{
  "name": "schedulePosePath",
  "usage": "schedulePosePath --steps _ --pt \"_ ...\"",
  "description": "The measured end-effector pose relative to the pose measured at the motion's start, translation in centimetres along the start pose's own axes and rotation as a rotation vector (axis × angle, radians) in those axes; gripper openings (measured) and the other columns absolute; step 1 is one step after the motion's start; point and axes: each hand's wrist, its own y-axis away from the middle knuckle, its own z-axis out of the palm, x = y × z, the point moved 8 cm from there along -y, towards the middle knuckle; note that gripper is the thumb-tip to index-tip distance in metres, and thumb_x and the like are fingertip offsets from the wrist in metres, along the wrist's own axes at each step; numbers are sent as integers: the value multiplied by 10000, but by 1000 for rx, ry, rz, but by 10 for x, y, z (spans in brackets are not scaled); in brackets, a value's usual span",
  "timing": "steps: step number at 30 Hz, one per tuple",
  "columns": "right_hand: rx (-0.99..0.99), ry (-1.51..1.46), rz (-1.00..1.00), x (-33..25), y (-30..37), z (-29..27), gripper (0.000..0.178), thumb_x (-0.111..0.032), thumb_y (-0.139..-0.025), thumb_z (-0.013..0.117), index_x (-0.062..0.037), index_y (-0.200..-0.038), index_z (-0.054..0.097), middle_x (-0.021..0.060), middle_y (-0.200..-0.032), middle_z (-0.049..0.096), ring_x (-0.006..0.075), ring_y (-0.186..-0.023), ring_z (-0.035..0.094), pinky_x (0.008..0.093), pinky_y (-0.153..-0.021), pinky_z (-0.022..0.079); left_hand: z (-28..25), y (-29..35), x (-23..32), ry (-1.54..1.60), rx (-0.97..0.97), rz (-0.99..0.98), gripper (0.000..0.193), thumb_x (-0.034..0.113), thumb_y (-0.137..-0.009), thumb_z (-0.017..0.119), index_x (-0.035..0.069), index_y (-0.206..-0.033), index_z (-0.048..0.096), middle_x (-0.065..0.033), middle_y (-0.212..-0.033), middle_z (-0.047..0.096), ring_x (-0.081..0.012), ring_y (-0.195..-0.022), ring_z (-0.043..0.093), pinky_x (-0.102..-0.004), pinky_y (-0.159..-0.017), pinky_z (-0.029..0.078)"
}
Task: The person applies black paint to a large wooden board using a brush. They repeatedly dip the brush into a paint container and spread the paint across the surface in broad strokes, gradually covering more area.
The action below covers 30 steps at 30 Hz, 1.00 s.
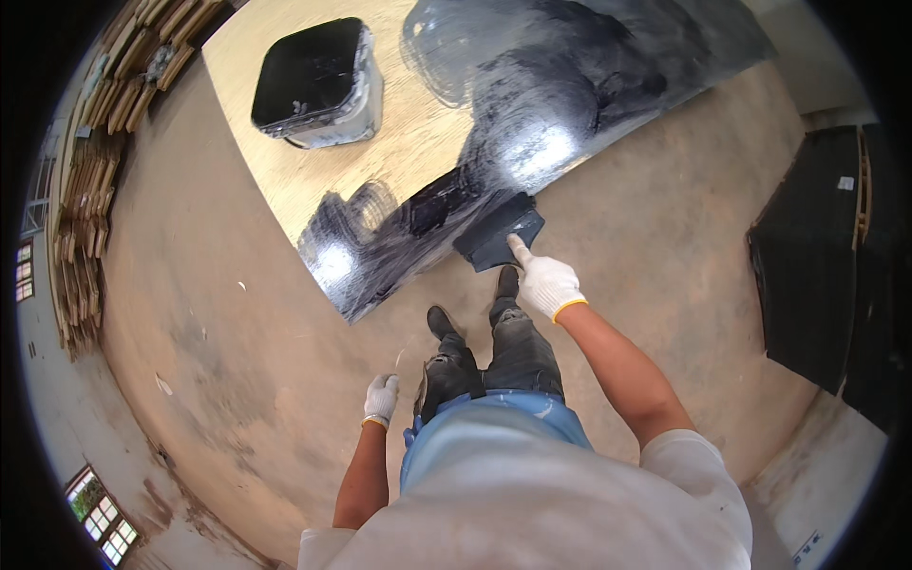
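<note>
My right hand (551, 283), in a white knit glove with a yellow cuff edge, grips a wide black spreader (500, 234). One finger lies stretched along its face. The spreader's far edge meets the near edge of a pale wood-grain board (275, 180). Dark, wet-looking coating (537, 104) is smeared in swirls over much of the board's right part and along its near edge. At my left side hangs my left hand (382, 397), gloved in white, its fingers curled with no object showing in them. On the board stands a black-lidded square bucket (318, 81), its side streaked with dark coating.
Stacked wooden pieces (90, 180) line the wall at the far left. Large black panels (812, 256) lean at the right. My shoes (441, 323) stand on the brown floor (228, 332) close to the board's near edge. Small pale scraps lie on the left floor.
</note>
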Motion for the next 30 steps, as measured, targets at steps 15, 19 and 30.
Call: schedulePosePath --steps 15,19,30 --pt "160 -71 102 147 -56 -84 758 -123 -951 479 -291 -1660 269 247 -1195 724 405 -1094 714 508 -968 538 83 7 101 -9 -20 50 406 316 -993 629 -9 -1224 707 -46 -840 692 -124 -691 610 -290 -643 501" --pt "131 -44 113 166 -65 -98 777 -116 -944 496 -292 -1664 262 248 -1202 720 404 -1103 712 507 -971 538 90 14 110 -90 -11 48 408 314 -996 634 -21 -1221 697 -78 -871 702 -145 -734 641 -297 -679 532" --pt "319 -39 151 265 -99 -169 663 -170 -976 482 -309 -1615 375 269 -1276 680 428 -1175 663 506 -1012 504 102 27 121 -30 61 24 432 345 -982 619 -15 -1199 722 -135 -943 747 -217 -859 703 -350 -811 549"
